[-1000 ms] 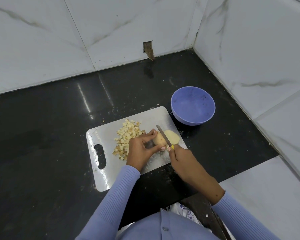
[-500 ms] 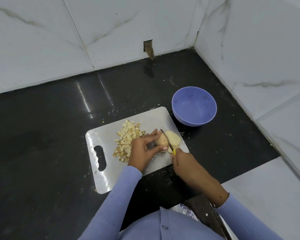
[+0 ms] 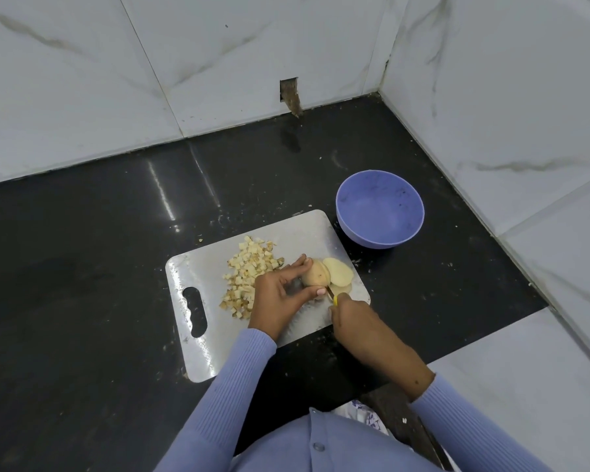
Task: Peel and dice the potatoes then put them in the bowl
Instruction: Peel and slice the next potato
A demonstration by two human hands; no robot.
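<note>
Your left hand (image 3: 280, 294) pinches the potato (image 3: 315, 273) between curled fingers and thumb, holding it down on the steel cutting board (image 3: 198, 267); your right hand (image 3: 356, 318) is closed around the yellow handle of the knife (image 3: 331, 294). Compared with one second ago, the blade has dropped: it then lay raised and in full view across the potato, whereas now only a short length next to the handle shows, low at the near side of the potato. A cut slice (image 3: 338, 272) lies flat just beside the potato on its right, close to the board's right edge, much as before. The potato still carries brown skin on its visible surface. Diced pieces (image 3: 249, 274) sit in a loose pile on the board directly left of your left hand, touching or nearly touching the knuckles; you cannot tell which. The blue bowl (image 3: 380, 209) stands on the black countertop (image 3: 82, 267) just off the board's far right corner, apart from it, and holds no dice. The board's handle slot faces left. Open countertop extends to the left of the board and behind it up to the marble wall tiles (image 3: 218, 46); to the right, the side wall runs close behind the bowl, and the counter edge lies just below your forearms.
</note>
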